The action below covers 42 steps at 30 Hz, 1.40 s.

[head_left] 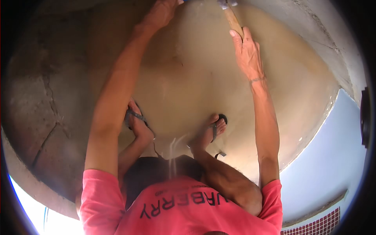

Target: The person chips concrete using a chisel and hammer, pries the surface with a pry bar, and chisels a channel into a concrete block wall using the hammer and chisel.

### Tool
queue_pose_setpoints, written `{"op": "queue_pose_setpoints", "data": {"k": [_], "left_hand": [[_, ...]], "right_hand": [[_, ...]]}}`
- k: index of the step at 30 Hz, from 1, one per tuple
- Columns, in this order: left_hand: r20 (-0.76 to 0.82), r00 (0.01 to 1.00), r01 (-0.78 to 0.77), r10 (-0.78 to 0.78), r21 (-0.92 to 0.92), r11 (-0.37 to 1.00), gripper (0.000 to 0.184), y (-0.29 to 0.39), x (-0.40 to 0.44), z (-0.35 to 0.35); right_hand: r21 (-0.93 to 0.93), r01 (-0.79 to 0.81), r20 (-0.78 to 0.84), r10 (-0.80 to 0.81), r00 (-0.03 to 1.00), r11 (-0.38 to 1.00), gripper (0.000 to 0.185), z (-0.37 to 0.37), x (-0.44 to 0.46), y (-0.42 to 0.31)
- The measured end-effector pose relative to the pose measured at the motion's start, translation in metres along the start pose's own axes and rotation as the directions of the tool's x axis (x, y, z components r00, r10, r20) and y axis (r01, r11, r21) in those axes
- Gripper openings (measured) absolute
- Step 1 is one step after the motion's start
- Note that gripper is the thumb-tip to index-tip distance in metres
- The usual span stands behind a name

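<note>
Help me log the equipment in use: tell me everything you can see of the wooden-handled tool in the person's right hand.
The wooden-handled tool has a pale tan, wood-looking handle and a greyish, perhaps metal head, blurred and cut by the top edge, so its full shape can't be told. It slants up and leftward from the right hand, whose grip hides the handle's lower end, thumb on the left side.

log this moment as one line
right hand: grips tan wooden-handled grey-headed tool | left hand: near cut-off blue object, grip unclear
</note>
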<state>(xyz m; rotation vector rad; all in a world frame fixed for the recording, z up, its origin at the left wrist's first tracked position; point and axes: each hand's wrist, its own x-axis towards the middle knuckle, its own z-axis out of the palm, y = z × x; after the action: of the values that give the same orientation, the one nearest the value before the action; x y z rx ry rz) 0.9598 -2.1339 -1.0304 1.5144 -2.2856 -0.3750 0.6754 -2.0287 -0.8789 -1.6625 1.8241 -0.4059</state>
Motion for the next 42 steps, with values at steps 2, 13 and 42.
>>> {"op": "queue_pose_setpoints", "data": {"k": [2, 13, 42], "left_hand": [[0.225, 0.938, 0.276, -0.264, -0.026, 0.961, 0.045, 0.03, 0.013, -0.033], [0.216, 0.883, 0.458, -0.416, -0.214, 0.863, 0.025, 0.092, 0.001, -0.037], [0.221, 0.922, 0.383, -0.319, -0.384, 0.84, 0.073, 0.042, 0.008, -0.032]], "right_hand": [[0.019, -0.07, 0.099, 0.068, 0.993, 0.997, 0.045, -0.006, 0.01, -0.008], [0.153, -0.074, -0.034, 0.08, 0.996, 0.986, 0.046, -0.013, -0.02, 0.008], [0.154, 0.152, -0.079, -0.141, 0.987, 0.976, 0.039, -0.009, -0.02, 0.012]]}}
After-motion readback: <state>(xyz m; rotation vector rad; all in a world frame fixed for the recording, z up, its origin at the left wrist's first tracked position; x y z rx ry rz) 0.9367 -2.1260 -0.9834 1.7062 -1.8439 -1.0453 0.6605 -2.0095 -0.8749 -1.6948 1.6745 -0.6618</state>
